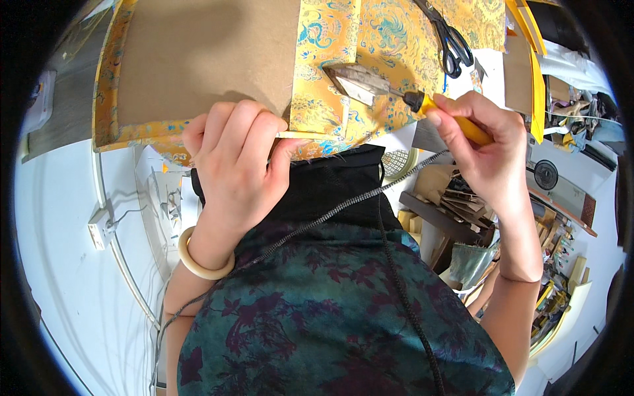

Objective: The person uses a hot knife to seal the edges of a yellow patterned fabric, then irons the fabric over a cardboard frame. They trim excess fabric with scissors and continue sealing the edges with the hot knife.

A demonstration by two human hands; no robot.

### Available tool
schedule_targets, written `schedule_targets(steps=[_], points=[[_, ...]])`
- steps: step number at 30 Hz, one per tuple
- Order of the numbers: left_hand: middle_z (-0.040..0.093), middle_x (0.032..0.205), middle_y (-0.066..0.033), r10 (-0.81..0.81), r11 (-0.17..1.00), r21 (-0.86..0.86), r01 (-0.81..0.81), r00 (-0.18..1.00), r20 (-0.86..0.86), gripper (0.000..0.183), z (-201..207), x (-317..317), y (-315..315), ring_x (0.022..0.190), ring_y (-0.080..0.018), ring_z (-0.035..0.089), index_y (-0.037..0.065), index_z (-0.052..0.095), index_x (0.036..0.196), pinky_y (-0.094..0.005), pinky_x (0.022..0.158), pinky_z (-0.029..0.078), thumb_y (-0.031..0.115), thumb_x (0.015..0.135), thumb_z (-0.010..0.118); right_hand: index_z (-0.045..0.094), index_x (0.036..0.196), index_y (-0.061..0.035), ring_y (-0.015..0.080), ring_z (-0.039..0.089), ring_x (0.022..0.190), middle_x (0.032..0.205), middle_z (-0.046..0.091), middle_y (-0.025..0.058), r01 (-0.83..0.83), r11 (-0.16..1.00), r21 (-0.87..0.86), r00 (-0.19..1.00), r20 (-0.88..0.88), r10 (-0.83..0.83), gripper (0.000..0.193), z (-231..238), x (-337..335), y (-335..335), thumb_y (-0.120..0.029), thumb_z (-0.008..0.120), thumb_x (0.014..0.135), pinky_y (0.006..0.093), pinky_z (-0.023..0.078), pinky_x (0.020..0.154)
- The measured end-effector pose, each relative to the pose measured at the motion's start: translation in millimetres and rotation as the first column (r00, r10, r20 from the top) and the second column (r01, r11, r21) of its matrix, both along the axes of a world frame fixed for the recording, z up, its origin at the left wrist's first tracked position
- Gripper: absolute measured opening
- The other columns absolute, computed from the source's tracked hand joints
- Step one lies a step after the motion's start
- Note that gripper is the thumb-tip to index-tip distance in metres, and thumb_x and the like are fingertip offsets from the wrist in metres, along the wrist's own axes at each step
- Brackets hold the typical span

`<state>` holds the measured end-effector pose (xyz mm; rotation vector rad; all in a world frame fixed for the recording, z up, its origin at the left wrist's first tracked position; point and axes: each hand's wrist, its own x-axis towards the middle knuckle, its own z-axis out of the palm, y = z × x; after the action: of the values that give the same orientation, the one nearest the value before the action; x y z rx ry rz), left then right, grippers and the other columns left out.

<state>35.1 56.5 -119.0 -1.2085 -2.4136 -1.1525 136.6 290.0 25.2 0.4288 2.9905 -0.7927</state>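
In my right hand (485, 135) is a small electric iron (362, 80), gripped by its yellow handle. Its flat, pointed metal head is over the yellow brocade (389, 39), which has blue and teal figures. My left hand (241, 155) pinches the near edge of a brown board (205, 59), fingers on top and thumb below. Brocade strips cover the board's edges and the spine beside it. Whether the iron's head touches the cloth, I cannot tell.
Black-handled scissors (454, 49) lie on the brocade at the far right. A braided grey cord (330, 214) runs from near my right hand across my lap. Wood scraps (465, 204) and a green basket (398, 164) are below on the right. A wall socket (100, 228) is at left.
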Motion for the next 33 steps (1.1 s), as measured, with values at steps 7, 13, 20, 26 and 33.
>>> schedule_targets(steps=[7,13,20,26,33], points=[[0.061,0.086,0.0007,-0.008,1.0,0.013,0.007,0.999,0.046,0.026,7.8,-1.2,-12.8,0.088,-0.0214,0.058,0.013,0.061,0.084,-0.0379,0.087,0.035,0.014,0.07,0.082,0.069,0.097,0.0021,0.0113,0.069,0.092,0.105,0.075,0.0121,0.24,0.902,-0.359,0.956,-0.074,-0.284,0.014,-41.1,52.4,19.8,-0.011,0.072,0.096,0.0262,0.054,0.085],[0.061,0.087,-0.0017,-0.086,0.994,-0.066,0.092,0.993,0.084,0.03,21.4,-13.7,-45.2,0.086,-0.0231,0.059,0.011,0.06,0.082,-0.0385,0.085,0.036,0.01,0.062,0.084,0.074,0.092,0.0041,0.0181,0.069,0.061,0.077,0.073,0.0135,-0.176,0.965,-0.196,0.961,-0.247,0.125,0.015,-47.0,58.3,3.6,-0.006,0.081,0.084,0.0263,0.051,0.055],[0.061,0.086,-0.0024,-0.07,0.994,-0.081,0.078,0.993,0.097,0.031,23.5,-13.1,-47.5,0.085,-0.0246,0.058,0.01,0.061,0.08,-0.0384,0.084,0.037,0.011,0.058,0.083,0.074,0.088,-0.001,0.0212,0.067,0.057,0.074,0.072,0.012,-0.234,0.971,-0.04,0.971,-0.066,0.231,0.011,-11.7,8.2,-14.1,-0.01,0.079,0.086,0.0297,0.049,0.051],[0.06,0.088,-0.0047,-0.053,0.995,-0.078,0.056,0.998,0.037,0.028,23.2,-10.9,-53.0,0.084,-0.0224,0.057,0.008,0.059,0.083,-0.0358,0.083,0.039,0.007,0.069,0.083,0.071,0.091,0.0059,0.0116,0.067,0.068,0.079,0.073,0.0123,-0.258,0.963,0.081,0.965,0.072,0.252,0.015,12.9,-28.3,-21.5,-0.007,0.077,0.089,0.0251,0.053,0.062],[0.063,0.103,-0.0092,-0.115,0.73,0.301,-0.614,0.325,0.939,0.015,-6.0,30.8,-65.6,0.096,-0.0157,0.059,0.0,0.057,0.101,-0.0307,0.089,0.048,0.007,0.095,0.068,0.074,0.091,0.0008,0.0191,0.072,0.065,0.081,0.074,0.013,-0.244,0.969,-0.029,0.969,-0.042,0.243,0.013,15.0,-8.7,-12.1,-0.01,0.079,0.087,0.0282,0.055,0.056]])
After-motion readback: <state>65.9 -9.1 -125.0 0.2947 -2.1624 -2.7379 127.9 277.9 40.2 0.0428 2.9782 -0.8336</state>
